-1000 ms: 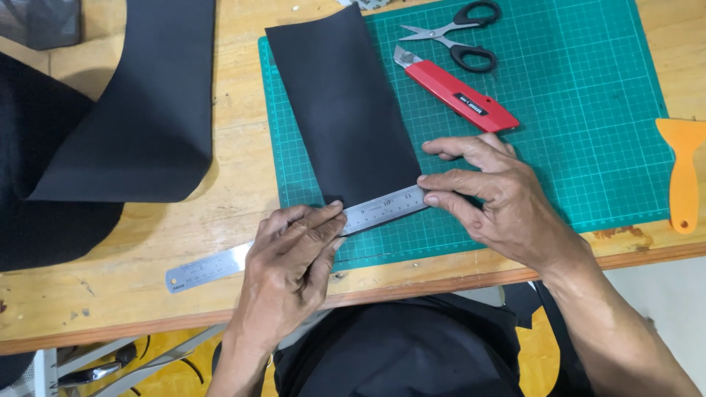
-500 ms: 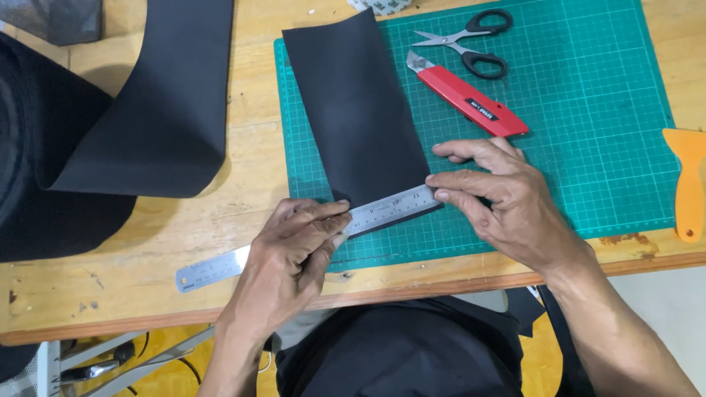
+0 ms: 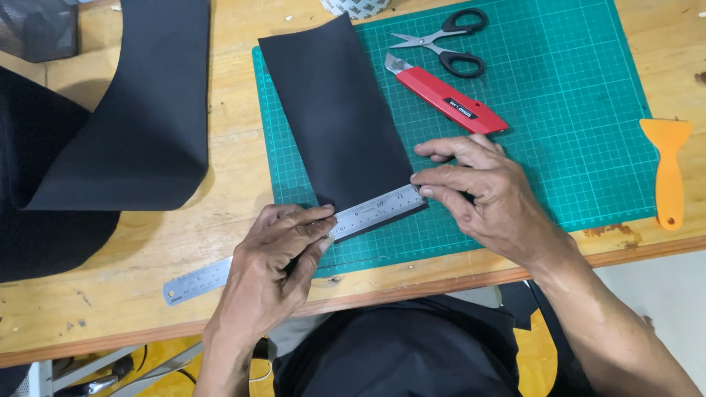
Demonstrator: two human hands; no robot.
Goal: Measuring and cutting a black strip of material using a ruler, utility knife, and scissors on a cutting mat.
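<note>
My left hand (image 3: 276, 254) presses flat on the steel ruler (image 3: 294, 242), fingers together, and my right hand (image 3: 485, 195) pinches its far end with the fingertips. The ruler lies across the near edge of the black sheet (image 3: 334, 110), between my hands. I should hold it firmly so it cannot slide. Beyond my right hand lie a red knife (image 3: 445, 95) and scissors (image 3: 445, 44) on the green cutting mat (image 3: 559, 110); an orange scraper (image 3: 668, 169) sits to its right on the wooden table (image 3: 147, 242).
</note>
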